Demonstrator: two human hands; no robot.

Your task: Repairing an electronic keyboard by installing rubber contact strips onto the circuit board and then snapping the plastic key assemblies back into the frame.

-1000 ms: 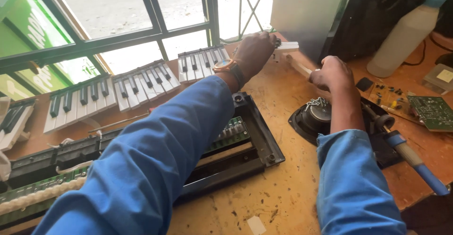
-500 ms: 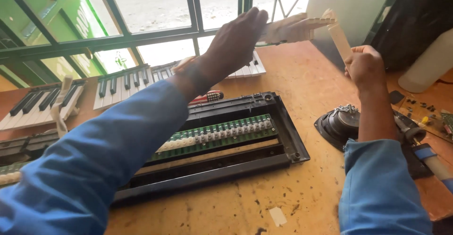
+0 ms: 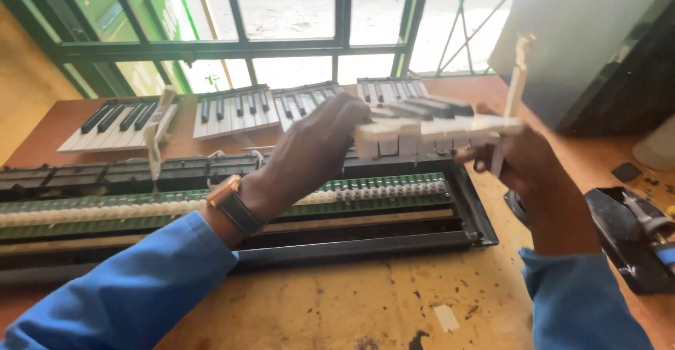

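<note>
Both hands hold one loose block of white and black piano keys (image 3: 429,126) in the air above the open keyboard chassis (image 3: 365,241). My left hand (image 3: 313,154), with a watch on its wrist, grips the block's left end. My right hand (image 3: 524,161) grips its right end, where a pale key strip sticks upward. Inside the chassis lies a green circuit board with a row of white rubber contacts (image 3: 211,204).
Three more key sections (image 3: 232,111) lie along the window at the back of the wooden table (image 3: 351,301). A large dark case (image 3: 598,48) stands at the back right. A black speaker and tools (image 3: 633,237) lie at the right edge.
The key block has come down from near the window to over the chassis, both hands moving with it toward me. The view has shifted left and closer.
</note>
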